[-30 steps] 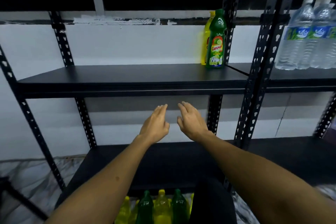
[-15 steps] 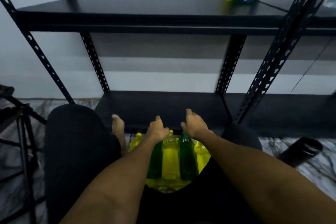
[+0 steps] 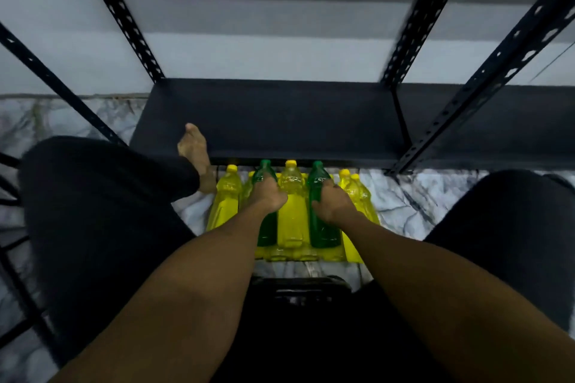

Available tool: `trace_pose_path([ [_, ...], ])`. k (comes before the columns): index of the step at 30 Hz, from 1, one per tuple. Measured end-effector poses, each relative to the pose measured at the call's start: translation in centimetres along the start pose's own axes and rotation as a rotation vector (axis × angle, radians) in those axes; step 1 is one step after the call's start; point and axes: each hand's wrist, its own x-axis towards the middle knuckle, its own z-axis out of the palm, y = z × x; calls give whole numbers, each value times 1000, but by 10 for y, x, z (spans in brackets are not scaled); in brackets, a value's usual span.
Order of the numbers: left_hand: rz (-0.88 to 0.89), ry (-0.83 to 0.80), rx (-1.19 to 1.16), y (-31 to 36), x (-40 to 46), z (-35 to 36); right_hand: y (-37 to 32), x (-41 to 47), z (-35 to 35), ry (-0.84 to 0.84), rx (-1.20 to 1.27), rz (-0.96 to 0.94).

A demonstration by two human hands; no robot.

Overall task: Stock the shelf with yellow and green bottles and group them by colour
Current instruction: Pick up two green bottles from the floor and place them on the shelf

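Now both hands are down on a cluster of bottles standing on the marble floor [image 3: 420,196], just in front of the bottom shelf [image 3: 280,121]. Left hand [image 3: 268,196] is wrapped around the left green bottle [image 3: 267,232]; right hand [image 3: 333,205] is wrapped around the right green bottle [image 3: 320,230]. A yellow bottle [image 3: 291,214] stands between them, more yellow ones at the sides. Shelf board is bare. A bare foot [image 3: 194,149] rests at its left edge.

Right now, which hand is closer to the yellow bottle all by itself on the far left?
Left. The left hand grips a green bottle just right of that yellow bottle. The right hand is farther right, on the other green bottle.
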Motion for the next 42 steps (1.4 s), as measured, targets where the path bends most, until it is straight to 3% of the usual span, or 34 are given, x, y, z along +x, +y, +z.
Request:
trace_pose_path([
  [6, -158, -41, -44, -32, 37, 30, 12, 33, 26, -54, 103, 81],
  [11, -282, 92, -266, -42, 61, 42, 14, 57, 42, -29, 321, 263],
  [18, -385, 233, -469, -51, 83, 55, 15, 82, 66, 52, 139, 246],
  [25, -452, 241, -193, -58, 101, 71, 11, 109, 83, 158, 269, 422],
  [35, -549, 265, -263, -58, 115, 73, 4, 124, 89, 151, 178, 524],
  [42, -538, 184, -269, -52, 110, 50, 10, 120, 78, 193, 366, 535],
])
